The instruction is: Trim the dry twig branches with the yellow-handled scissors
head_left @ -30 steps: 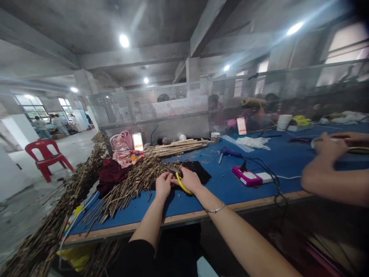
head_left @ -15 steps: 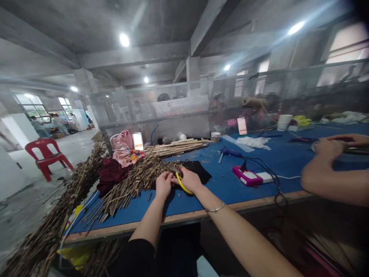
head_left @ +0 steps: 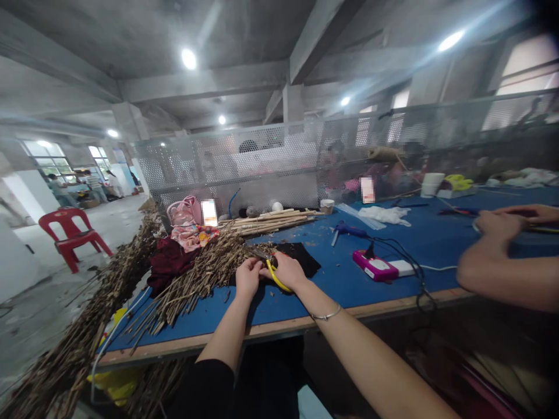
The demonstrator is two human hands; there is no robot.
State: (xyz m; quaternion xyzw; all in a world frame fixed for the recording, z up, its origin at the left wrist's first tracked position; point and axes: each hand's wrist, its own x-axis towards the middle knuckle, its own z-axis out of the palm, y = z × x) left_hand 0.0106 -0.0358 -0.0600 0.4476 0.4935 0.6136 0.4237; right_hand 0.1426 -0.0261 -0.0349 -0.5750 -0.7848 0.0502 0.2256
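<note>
My right hand [head_left: 288, 271] is closed around yellow-handled pruning shears [head_left: 271, 272], their metal jaws pointing up and to the left. Close beside it, my left hand [head_left: 248, 277] is closed with fingertips pinched together; whatever it holds is too small or hidden to make out. Both hands are over the near part of the blue table [head_left: 323, 291], next to a heap of dry twiggy stems [head_left: 205, 265]. A black cloth [head_left: 301, 259] lies just behind my right hand.
Pale sticks [head_left: 275, 222] lie at the back before a perforated metal screen [head_left: 279, 166]. Rightward are a blue glue gun [head_left: 349, 230], a magenta power strip [head_left: 374, 266] with cables, and a co-worker's hands [head_left: 502, 224]. More stems [head_left: 87, 314] hang off the left side; a red chair [head_left: 72, 235] stands beyond.
My hands and the shears stay almost in the same place. The shears' jaws have tilted slightly. At the right, the co-worker's hands have shifted a little.
</note>
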